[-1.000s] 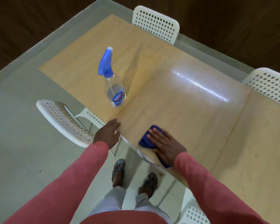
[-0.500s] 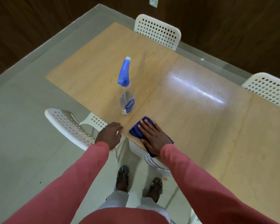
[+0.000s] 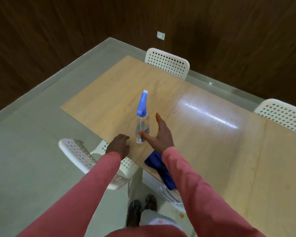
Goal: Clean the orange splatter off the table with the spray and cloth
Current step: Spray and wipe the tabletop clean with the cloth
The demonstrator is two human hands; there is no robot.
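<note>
At the far left a white perforated chair [image 3: 85, 156] stands on the grey floor [image 3: 24, 159], its seat tucked partly under the near corner of the table [image 3: 220, 159]. The left hand [image 3: 119, 146], at the end of a pink sleeve [image 3: 85, 185], rests at that table corner with its fingers loosely curled and nothing in them. Just to its right the spray bottle [image 3: 142, 122] stands upright on the light wood (clear body, blue trigger head, nozzle pointing away from the camera). The right hand [image 3: 158, 134] is raised beside the bottle with palm turned toward it and fingers spread straight; the thumb lies in front of the bottle's lower body, but whether it actually touches the plastic cannot be told, and no finger is wrapped round it. Below that hand, partly hidden by the right forearm, the blue cloth [image 3: 162, 170] lies on the table's near edge, one end hanging over the side, with no hand on it. No orange mark can be made out on the tabletop here. Farther right a bright streak of glare [image 3: 212, 115] crosses the wood, and two more white perforated chairs stand along the far side, one behind the bottle [image 3: 167, 63] and one at the right edge [image 3: 284, 115]. The person's sandalled feet [image 3: 140, 209] show on the floor below.
</note>
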